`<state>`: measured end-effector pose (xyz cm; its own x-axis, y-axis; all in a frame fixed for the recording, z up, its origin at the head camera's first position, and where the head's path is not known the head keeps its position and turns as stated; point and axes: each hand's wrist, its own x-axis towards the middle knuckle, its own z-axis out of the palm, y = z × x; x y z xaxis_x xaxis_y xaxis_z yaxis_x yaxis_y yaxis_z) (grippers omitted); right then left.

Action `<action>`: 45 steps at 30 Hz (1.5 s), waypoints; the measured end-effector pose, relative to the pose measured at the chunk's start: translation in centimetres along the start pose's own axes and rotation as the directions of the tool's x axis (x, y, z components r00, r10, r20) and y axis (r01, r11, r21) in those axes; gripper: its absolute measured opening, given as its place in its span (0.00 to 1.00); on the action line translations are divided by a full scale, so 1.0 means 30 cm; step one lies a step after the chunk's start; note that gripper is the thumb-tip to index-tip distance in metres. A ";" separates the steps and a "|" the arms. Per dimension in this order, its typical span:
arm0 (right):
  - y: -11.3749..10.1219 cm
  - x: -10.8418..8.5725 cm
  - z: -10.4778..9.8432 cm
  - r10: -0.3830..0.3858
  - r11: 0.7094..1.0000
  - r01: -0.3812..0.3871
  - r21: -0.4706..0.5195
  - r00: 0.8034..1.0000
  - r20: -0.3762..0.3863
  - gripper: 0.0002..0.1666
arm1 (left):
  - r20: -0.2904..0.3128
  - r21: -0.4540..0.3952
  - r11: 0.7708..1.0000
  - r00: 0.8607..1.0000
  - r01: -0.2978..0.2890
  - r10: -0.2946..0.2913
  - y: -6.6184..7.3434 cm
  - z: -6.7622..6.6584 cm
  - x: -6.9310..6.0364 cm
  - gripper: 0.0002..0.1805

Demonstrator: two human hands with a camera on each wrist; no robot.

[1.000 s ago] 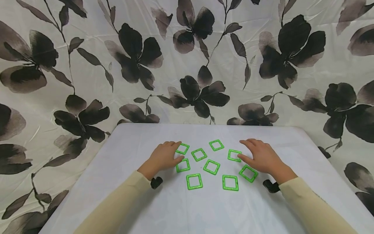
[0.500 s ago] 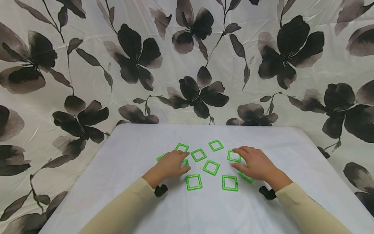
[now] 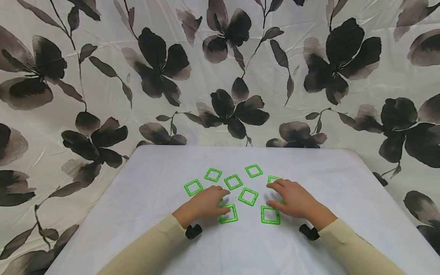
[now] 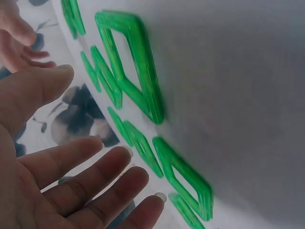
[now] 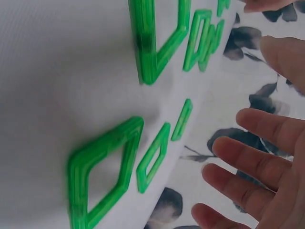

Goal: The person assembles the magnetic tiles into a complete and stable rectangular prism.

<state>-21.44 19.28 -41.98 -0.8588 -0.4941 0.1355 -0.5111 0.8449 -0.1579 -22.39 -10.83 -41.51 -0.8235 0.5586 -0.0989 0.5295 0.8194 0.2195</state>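
Left hand [image 3: 205, 202] and right hand [image 3: 292, 199] hovered, loosely spread and empty. Green frames [image 3: 245, 202] lay flat on the surface [image 3: 237, 248], beneath and between the hands, others just beyond.

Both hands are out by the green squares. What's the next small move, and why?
I'd probably lower the left hand slightly and pinch the front left green square. In the head view its thumb overlaps that square, and in the left wrist view the fingers are spread and hold nothing, so a grip seems close.
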 end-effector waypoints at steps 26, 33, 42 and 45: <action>-0.053 0.006 0.060 -0.102 0.993 0.094 0.070 0.986 0.129 0.25 | 0.044 0.047 0.999 0.999 -0.025 0.023 0.053 0.054 0.012 0.27; -0.065 -0.001 0.058 -0.065 0.996 0.052 0.076 0.983 0.173 0.26 | 0.042 0.042 0.999 0.999 -0.028 0.027 0.057 0.066 0.015 0.21; -0.075 -0.003 0.058 -0.063 0.995 0.047 0.085 0.980 0.190 0.27 | 0.043 0.051 0.997 0.998 -0.049 0.047 0.061 0.066 0.018 0.21; -0.080 -0.001 0.061 -0.063 0.995 0.048 0.087 0.980 0.188 0.27 | 0.047 0.060 0.997 0.998 -0.055 0.052 0.065 0.068 0.018 0.22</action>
<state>-20.24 16.90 -43.38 -0.8162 -0.5763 -0.0412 -0.5526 0.7995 -0.2355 -21.38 -8.67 -43.12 -0.7842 0.6061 -0.1331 0.5853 0.7937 0.1656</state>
